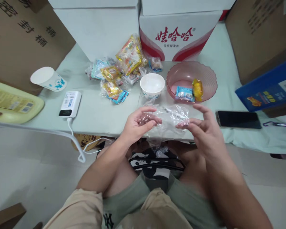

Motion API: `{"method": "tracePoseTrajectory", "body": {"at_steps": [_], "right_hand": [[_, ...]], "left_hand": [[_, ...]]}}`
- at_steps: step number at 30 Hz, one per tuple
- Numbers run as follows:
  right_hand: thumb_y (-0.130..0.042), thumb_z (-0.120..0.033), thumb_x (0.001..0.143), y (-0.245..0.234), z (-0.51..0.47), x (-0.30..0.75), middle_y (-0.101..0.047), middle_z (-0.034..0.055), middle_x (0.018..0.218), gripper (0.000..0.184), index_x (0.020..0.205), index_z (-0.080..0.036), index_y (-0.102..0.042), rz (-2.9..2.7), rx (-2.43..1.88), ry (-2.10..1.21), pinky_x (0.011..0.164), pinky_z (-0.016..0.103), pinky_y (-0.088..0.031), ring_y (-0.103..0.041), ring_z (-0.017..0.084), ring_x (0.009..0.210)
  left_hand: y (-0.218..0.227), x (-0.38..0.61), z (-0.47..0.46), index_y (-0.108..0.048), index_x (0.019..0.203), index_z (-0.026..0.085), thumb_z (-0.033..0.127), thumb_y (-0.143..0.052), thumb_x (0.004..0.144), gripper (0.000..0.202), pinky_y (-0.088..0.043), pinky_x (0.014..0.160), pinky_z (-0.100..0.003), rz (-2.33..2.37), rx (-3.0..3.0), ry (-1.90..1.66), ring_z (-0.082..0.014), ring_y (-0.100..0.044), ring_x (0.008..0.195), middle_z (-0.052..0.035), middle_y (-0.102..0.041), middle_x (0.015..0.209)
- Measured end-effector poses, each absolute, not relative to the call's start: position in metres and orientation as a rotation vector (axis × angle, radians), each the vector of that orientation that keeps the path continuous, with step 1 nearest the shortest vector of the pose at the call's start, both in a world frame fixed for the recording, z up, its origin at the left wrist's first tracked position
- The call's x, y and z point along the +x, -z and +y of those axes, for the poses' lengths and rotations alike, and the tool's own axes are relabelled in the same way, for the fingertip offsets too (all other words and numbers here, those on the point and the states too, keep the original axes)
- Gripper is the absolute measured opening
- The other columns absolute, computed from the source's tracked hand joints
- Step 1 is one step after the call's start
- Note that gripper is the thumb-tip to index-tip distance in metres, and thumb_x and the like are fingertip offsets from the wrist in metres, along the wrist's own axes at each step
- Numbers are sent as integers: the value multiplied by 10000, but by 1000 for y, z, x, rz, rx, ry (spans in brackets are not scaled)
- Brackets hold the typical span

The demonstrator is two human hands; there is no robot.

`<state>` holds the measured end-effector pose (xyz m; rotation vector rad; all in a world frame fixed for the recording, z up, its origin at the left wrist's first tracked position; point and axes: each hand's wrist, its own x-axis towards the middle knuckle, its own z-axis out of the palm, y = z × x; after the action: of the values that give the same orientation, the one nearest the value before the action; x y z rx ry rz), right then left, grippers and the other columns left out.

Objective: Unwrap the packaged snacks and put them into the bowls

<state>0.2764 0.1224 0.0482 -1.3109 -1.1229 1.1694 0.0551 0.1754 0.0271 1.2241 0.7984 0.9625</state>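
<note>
Left hand (pixel 139 122): fingers curled, thumb and fingertips pinched on the left edge of the clear plastic bag (pixel 171 118).
Right hand (pixel 202 130): fingertips closed on the bag's right edge, so the film is stretched between both hands.
Bag position: held over the near edge of the table (pixel 105 111), above the lap. Contents cannot be made out.
12 o'clock: small white bowl (pixel 152 85), set just beyond the bag.
1 o'clock: pink bowl (pixel 209 81). A blue packet (pixel 184 93) and a yellow packet (pixel 197 90) lie inside, touching.
11 o'clock: snack packets (pixel 120 71), heaped loose. Print unreadable.
White carton (pixel 178 35), far 12 o'clock: "娃哈哈" in red, "饮用纯净水" beneath.
Brown carton (pixel 26 28), 10 o'clock: "密封桶" is read.
9 o'clock: power bank (pixel 70 104), cable hung off the table edge.
3 o'clock: phone (pixel 238 119), laid flat, screen dark.
</note>
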Motion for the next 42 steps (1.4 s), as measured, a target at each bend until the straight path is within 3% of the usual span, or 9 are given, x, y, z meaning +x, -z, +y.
{"method": "tracePoseTrajectory", "body": {"at_steps": [3, 8, 13, 16, 22, 26, 30, 37, 42], "right_hand": [[-743, -357, 804, -56, 110, 279, -667, 18, 850, 710, 1418, -312, -389, -1339, -1366, -1005, 791, 376, -551, -671, 221, 843], [-590, -301, 903, -57, 98, 280, -627, 42, 832, 145, 997, -266, -695, -1658, -1616, -504, 769, 364, -530, -618, 189, 773], [-623, -303, 849, -57, 89, 280, -607, 109, 1114, 107, 800, -246, -699, -1769, -1597, -123, 944, 475, -482, -571, 312, 1180], [-588, -262, 853, -65, 84, 279, -691, 55, 952, 85, 787, -247, -638, -1841, -1520, -315, 987, 481, -454, -652, 284, 1073], [-580, -306, 887, -70, 87, 272, -631, -20, 618, 75, 838, -250, -585, -1342, -1574, -837, 542, 279, -464, -591, 148, 544], [-615, -393, 875, -57, 97, 273, -577, -49, 577, 166, 956, -257, -565, -1083, -1493, -1041, 495, 261, -445, -542, 129, 489], [-704, -471, 807, -39, 97, 279, -672, -9, 805, 616, 1328, -298, -425, -1042, -1436, -1142, 584, 292, -518, -632, 163, 642], [-771, -399, 757, -20, 92, 275, -681, 11, 926, 815, 1430, -307, -321, -888, -1406, -1213, 668, 324, -558, -662, 183, 740], [-797, -363, 713, -18, 96, 275, -692, 5, 879, 630, 1264, -268, -506, -800, -1368, -1225, 648, 299, -543, -650, 167, 718]], "left_hand": [[-33, 55, 175, -560, 1258, 204, 328, -783, 746, 571, -545, 768, -281, 816, 1379, -874, -177, -714, 846, -51, -748, 889], [-34, 57, 171, -697, 1086, 182, 244, -653, 836, 261, -516, 737, -269, 907, 1783, -764, -140, -651, 758, -40, -726, 873], [-31, 51, 174, -776, 883, 200, 318, -629, 876, 189, -496, 803, -334, 897, 2049, -832, -175, -562, 819, -47, -573, 839], [-33, 48, 172, -792, 940, 232, 386, -692, 835, 212, -490, 900, -378, 889, 2073, -832, -193, -516, 918, -41, -463, 909], [-38, 53, 168, -713, 1015, 226, 479, -867, 615, 498, -338, 1147, -508, 850, 1997, -885, -340, -379, 1369, -113, -435, 1363], [-30, 62, 171, -525, 988, 214, 394, -759, 759, 373, -538, 883, -419, 683, 1603, -735, -231, -663, 1001, -88, -669, 1058], [-22, 64, 178, -443, 1067, 219, 351, -794, 712, 517, -499, 575, -234, 780, 1326, -654, -120, -627, 666, -12, -661, 855], [-19, 62, 189, -492, 1247, 249, 294, -898, 564, 795, -511, 712, -243, 829, 1131, -740, -150, -641, 933, -85, -642, 1201], [-16, 66, 186, -683, 902, 128, 399, -831, 664, 389, -482, 672, -266, 734, 1090, -391, -145, -643, 765, -72, -706, 852]]}}
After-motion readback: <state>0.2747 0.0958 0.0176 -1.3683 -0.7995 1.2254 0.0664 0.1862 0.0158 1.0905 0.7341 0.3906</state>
